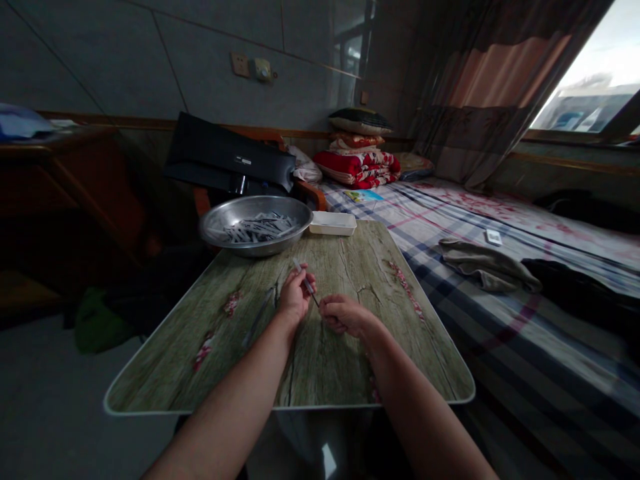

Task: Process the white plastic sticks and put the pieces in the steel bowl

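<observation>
My left hand (296, 297) is closed round a slim, pale translucent tube (300, 268), held at a slant above the table. A thin dark rod (315, 301) runs from the tube's lower end toward my right hand (343, 315). The fingers of that hand are curled together at the rod's end; their tips are partly hidden. Left of my left forearm, a long clear strip (257, 319) lies on the wood-patterned table (330, 373). A wide metal basin (210, 230) holds many slim clear and dark pieces (260, 228) at the table's far left.
Beside the basin, a shallow white tray (333, 225) sits at the table's far edge. Behind them stands a chair with a black case-like thing (225, 157) on it. To the right is a bed (425, 227) with folded red bedding (357, 167) and a grey cloth (487, 265).
</observation>
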